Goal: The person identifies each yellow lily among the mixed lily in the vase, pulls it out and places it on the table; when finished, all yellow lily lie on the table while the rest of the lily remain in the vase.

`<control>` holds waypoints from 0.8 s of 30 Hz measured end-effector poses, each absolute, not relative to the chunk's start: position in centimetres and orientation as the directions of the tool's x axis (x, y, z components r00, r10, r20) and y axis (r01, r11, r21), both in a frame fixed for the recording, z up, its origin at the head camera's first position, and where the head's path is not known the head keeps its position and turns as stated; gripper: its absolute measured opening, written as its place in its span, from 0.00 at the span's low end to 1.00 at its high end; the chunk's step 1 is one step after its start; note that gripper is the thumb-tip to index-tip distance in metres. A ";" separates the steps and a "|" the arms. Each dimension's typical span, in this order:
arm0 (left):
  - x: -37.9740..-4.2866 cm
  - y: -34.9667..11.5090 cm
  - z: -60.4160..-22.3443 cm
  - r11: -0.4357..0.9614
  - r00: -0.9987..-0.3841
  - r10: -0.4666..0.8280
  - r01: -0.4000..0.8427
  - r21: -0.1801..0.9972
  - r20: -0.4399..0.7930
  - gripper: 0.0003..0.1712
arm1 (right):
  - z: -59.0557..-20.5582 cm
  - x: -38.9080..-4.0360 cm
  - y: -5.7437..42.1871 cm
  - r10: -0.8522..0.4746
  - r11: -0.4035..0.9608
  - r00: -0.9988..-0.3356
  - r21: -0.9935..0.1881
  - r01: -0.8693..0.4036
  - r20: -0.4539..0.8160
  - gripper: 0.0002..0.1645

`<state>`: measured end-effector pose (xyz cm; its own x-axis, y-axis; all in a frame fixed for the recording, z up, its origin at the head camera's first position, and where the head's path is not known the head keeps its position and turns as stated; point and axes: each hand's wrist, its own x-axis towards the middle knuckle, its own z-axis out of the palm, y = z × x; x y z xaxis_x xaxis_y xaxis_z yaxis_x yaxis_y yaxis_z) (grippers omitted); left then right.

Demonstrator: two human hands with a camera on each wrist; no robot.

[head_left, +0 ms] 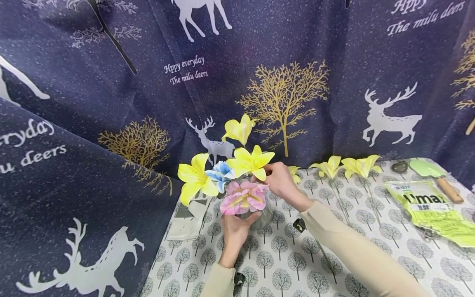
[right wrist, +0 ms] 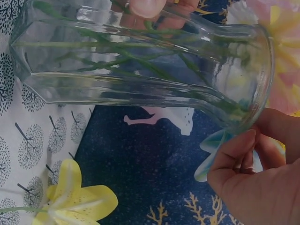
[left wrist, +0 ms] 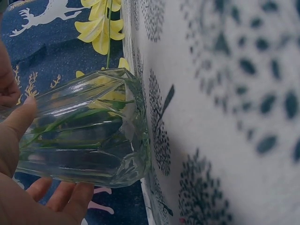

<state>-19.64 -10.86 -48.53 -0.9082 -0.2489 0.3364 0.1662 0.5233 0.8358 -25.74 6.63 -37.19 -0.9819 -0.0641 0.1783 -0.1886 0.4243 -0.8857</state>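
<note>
A clear faceted glass vase (head_left: 265,218) stands upright on the table, with green stems crossing inside it. My left hand (head_left: 234,232) grips its side, thumb on one face and fingers around the other. At the rim, my right hand (head_left: 283,183) pinches with thumb and forefinger just under a yellow lily (head_left: 250,161); the stem there is mostly hidden. A pink flower (head_left: 245,198) leans out over the front of the vase. Beside it are a blue-and-white flower (head_left: 221,173), a yellow lily at left (head_left: 196,177) and a taller one behind (head_left: 239,128).
Long-stemmed yellow lilies (head_left: 328,167) lie on the tree-print tablecloth (head_left: 280,268) to the right. Beyond them are a green-yellow bag (head_left: 430,210), a green trowel (head_left: 426,168) and a dark roundish object (head_left: 400,166). A folded cloth (head_left: 183,228) lies left of the vase.
</note>
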 end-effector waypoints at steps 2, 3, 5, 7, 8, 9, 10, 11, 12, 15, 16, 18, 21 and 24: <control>-19.7 -10.8 -48.5 0.514 -0.909 -0.252 0.164 0.842 0.331 0.49 | -37.2 -25.8 6.6 -0.062 0.425 -0.983 -0.887 -0.183 0.173 0.12; -19.7 -10.8 -48.6 0.507 -0.910 -0.252 0.166 0.846 0.329 0.49 | -37.2 -25.8 6.6 -0.067 0.423 -0.983 -0.888 -0.181 0.168 0.11; -19.8 -10.8 -48.6 0.497 -0.911 -0.253 0.168 0.851 0.327 0.49 | -37.2 -25.9 6.6 -0.073 0.425 -0.983 -0.886 -0.185 0.171 0.11; -19.9 -10.8 -48.6 0.500 -0.907 -0.250 0.179 0.847 0.339 0.49 | -37.2 -26.0 6.6 -0.068 0.431 -0.984 -0.884 -0.180 0.167 0.12; -19.9 -10.8 -48.6 0.503 -0.905 -0.248 0.184 0.845 0.345 0.49 | -37.2 -26.0 6.5 -0.067 0.433 -0.984 -0.883 -0.180 0.168 0.12; -19.9 -10.8 -48.6 0.508 -0.904 -0.247 0.186 0.841 0.350 0.49 | -37.3 -26.1 6.5 -0.063 0.437 -0.983 -0.881 -0.183 0.173 0.13; -19.9 -10.8 -48.6 0.512 -0.902 -0.247 0.188 0.838 0.354 0.49 | -37.3 -26.1 6.4 -0.055 0.441 -0.983 -0.879 -0.183 0.177 0.14; -19.9 -10.8 -48.6 0.516 -0.900 -0.247 0.191 0.835 0.358 0.49 | -37.3 -26.1 6.4 -0.051 0.440 -0.983 -0.880 -0.181 0.176 0.14; -19.9 -10.8 -48.6 0.518 -0.899 -0.245 0.195 0.833 0.363 0.50 | -37.4 -26.2 6.4 -0.048 0.437 -0.983 -0.882 -0.178 0.175 0.14; -19.9 -10.8 -48.6 0.525 -0.896 -0.244 0.200 0.827 0.372 0.50 | -37.6 -26.2 6.4 -0.054 0.421 -0.982 -0.887 -0.189 0.184 0.13; -19.9 -10.8 -48.6 0.529 -0.895 -0.243 0.201 0.824 0.375 0.49 | -37.6 -26.2 6.4 -0.060 0.409 -0.981 -0.892 -0.194 0.186 0.13; -19.9 -10.8 -48.6 0.540 -0.892 -0.244 0.200 0.817 0.379 0.48 | -37.7 -26.2 6.5 -0.074 0.390 -0.977 -0.896 -0.213 0.200 0.12; -20.0 -10.9 -48.5 0.556 -0.894 -0.243 0.190 0.809 0.376 0.49 | -37.9 -26.1 6.7 -0.092 0.357 -0.972 -0.904 -0.234 0.215 0.10; -20.2 -10.9 -48.5 0.560 -0.897 -0.229 0.195 0.805 0.377 0.54 | -38.0 -26.1 6.8 -0.093 0.337 -0.970 -0.909 -0.243 0.225 0.09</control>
